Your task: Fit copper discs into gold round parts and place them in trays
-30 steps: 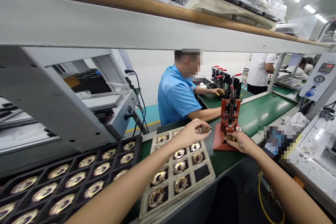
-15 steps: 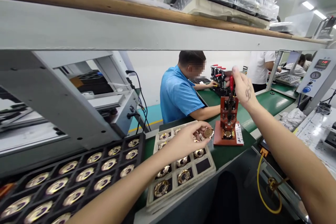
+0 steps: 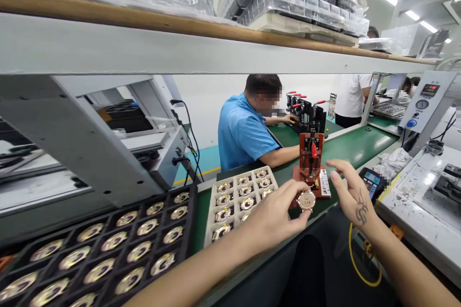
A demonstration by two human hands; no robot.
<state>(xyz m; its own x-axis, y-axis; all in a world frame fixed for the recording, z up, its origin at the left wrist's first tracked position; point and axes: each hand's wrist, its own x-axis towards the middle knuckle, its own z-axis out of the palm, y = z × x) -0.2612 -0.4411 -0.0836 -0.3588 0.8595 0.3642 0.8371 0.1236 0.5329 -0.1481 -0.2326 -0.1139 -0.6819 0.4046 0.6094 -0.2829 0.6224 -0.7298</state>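
My left hand (image 3: pixel 275 213) is closed in a pinch round the edge of a gold watch case (image 3: pixel 306 200), whose engraved round back faces me. Just right of it, my right hand (image 3: pixel 351 194) is open, thumb and fingers apart, holding nothing. Behind the watch case stands a small red toggle press (image 3: pixel 306 165) with its red lever (image 3: pixel 314 149) hanging down in front. My left hand and the watch case partly cover the press's base, so what lies in its seat is hidden. A cream tray (image 3: pixel 236 180) of gold watch cases lies under and beyond my left wrist.
On the left, a black tray (image 3: pixel 192 216) holds more watch cases in rows. A co-worker in a blue shirt (image 3: pixel 237 129) sits across the green bench (image 3: pixel 374 139) by black presses (image 3: pixel 311 115). A shelf beam (image 3: pixel 180 48) crosses overhead. A dark keypad device (image 3: pixel 372 182) lies right.
My right hand has left the press lever and come down to the right of the press; the lever now hangs lower. My left hand has brought the watch case nearer, in front of the press.
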